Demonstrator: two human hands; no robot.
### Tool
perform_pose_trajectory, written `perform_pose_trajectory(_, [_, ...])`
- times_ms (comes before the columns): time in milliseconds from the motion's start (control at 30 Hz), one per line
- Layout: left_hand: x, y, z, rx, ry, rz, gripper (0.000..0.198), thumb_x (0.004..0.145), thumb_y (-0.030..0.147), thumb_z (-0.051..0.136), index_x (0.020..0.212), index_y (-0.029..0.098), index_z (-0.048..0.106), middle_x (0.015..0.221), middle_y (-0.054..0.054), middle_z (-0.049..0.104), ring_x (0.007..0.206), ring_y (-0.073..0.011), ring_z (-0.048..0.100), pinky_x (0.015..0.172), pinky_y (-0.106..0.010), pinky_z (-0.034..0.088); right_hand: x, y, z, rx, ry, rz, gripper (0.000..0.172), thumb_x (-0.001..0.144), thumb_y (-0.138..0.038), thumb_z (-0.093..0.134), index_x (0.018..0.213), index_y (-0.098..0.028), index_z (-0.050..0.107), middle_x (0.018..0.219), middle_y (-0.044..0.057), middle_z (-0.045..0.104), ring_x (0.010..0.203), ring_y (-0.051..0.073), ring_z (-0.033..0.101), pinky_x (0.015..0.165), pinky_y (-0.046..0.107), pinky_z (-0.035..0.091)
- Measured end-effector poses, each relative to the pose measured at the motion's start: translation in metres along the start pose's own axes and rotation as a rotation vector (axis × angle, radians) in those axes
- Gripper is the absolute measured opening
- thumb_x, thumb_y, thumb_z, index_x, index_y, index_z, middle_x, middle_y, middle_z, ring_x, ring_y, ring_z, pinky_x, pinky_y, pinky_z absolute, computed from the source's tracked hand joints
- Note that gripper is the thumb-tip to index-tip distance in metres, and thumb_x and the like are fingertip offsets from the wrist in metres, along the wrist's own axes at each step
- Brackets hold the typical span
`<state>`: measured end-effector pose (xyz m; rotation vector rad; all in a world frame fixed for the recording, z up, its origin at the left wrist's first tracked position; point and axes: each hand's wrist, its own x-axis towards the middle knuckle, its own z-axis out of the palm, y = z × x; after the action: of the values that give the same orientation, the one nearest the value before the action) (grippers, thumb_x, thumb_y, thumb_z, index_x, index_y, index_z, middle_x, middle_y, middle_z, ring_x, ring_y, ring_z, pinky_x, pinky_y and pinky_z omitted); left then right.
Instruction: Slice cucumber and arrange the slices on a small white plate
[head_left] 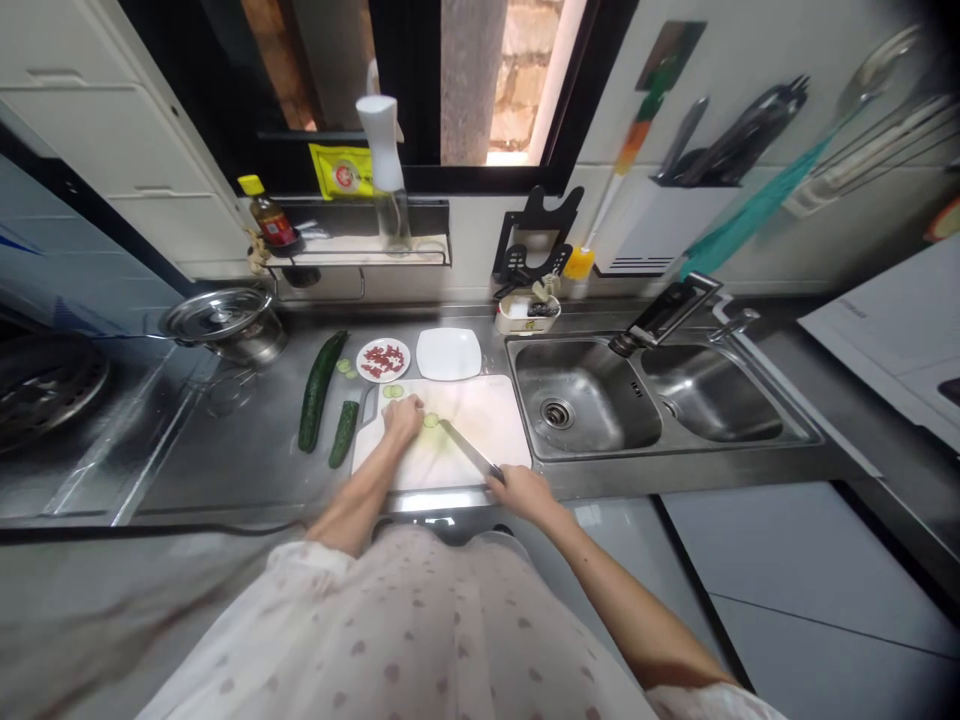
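A white cutting board (pixel 480 400) lies on the steel counter. On its right front edge my right hand (pixel 519 490) is closed round the handle of a kitchen knife (pixel 469 447), whose blade slants up and left over the board. The knife's tip is beside cucumber slices (pixel 430 420). My left hand (pixel 403 422) rests on the board just left of them, fingers curled together; anything inside them is hidden. More cucumber slices (pixel 393 391) lie behind that hand. A whole cucumber (pixel 321 392) and a cut cucumber piece (pixel 343 434) are on the counter left of the board.
Behind the board stand a small plate of chopped red pieces (pixel 364 362) and a square white plate (pixel 448 354). To the right is a double sink (pixel 592 450). A lidded steel pot (pixel 259 335) stands at the left, and a shelf (pixel 337 258) holds bottles.
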<state>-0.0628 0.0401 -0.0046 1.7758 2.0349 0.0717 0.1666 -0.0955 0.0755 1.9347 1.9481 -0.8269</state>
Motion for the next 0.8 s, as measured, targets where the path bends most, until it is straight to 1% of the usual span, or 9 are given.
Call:
perform_pose_trajectory(67, [-0.007,0.001,0.001,-0.005,0.022,0.015,0.03,0.085,0.027,0.048,0.109,0.026,0.065,0.11,-0.008,0.068,0.111,-0.0265,0.055,0.094,-0.039,0.036,0.0,0.004,0.003,0.017,0.038,0.034,0.041,0.095,-0.047,0.039,0.108,-0.018,0.064,0.107,0.012,0.069,0.101,0.023,0.064,0.074,0.026,0.041])
perform_pose_trajectory(200, [-0.023,0.005,0.002,0.045,0.053,0.067,0.032,0.086,0.033,0.048,0.111,0.025,0.066,0.116,-0.01,0.064,0.114,-0.0288,0.05,0.096,-0.041,0.032,0.003,0.007,0.009,0.022,0.095,0.1,0.042,0.095,-0.049,0.038,0.111,-0.017,0.061,0.103,0.012,0.07,0.099,0.023,0.064,0.074,0.026,0.039])
perform_pose_trajectory(367, [-0.036,0.014,-0.001,0.14,0.058,0.107,0.033,0.089,0.037,0.043,0.102,0.022,0.069,0.113,-0.012,0.063,0.112,-0.029,0.049,0.096,-0.041,0.03,0.011,0.001,0.011,0.031,0.116,0.163,0.038,0.096,-0.044,0.035,0.11,-0.018,0.06,0.102,0.012,0.07,0.098,0.022,0.064,0.073,0.026,0.039])
perform_pose_trajectory(500, [-0.036,0.018,-0.004,0.137,0.056,0.113,0.035,0.089,0.039,0.043,0.1,0.02,0.069,0.112,-0.013,0.063,0.111,-0.0297,0.05,0.094,-0.042,0.03,0.017,-0.002,0.012,0.034,0.142,0.203,0.043,0.097,-0.045,0.03,0.113,-0.017,0.059,0.104,0.014,0.069,0.1,0.024,0.064,0.075,0.029,0.041])
perform_pose_trajectory(633, [-0.03,0.017,-0.002,0.074,0.049,0.077,0.029,0.086,0.039,0.049,0.099,0.021,0.068,0.111,-0.011,0.065,0.109,-0.0283,0.053,0.092,-0.039,0.034,0.022,-0.002,0.012,0.018,0.155,0.233,0.046,0.097,-0.046,0.029,0.115,-0.017,0.059,0.104,0.015,0.069,0.102,0.026,0.064,0.08,0.033,0.042])
perform_pose_trajectory(800, [-0.025,0.014,0.004,-0.051,0.039,0.013,0.018,0.083,0.034,0.055,0.091,0.024,0.067,0.095,-0.005,0.07,0.099,-0.0241,0.06,0.089,-0.036,0.038,0.026,-0.003,0.009,-0.012,0.174,0.216,0.046,0.097,-0.046,0.03,0.115,-0.016,0.06,0.103,0.015,0.07,0.103,0.025,0.064,0.084,0.033,0.041])
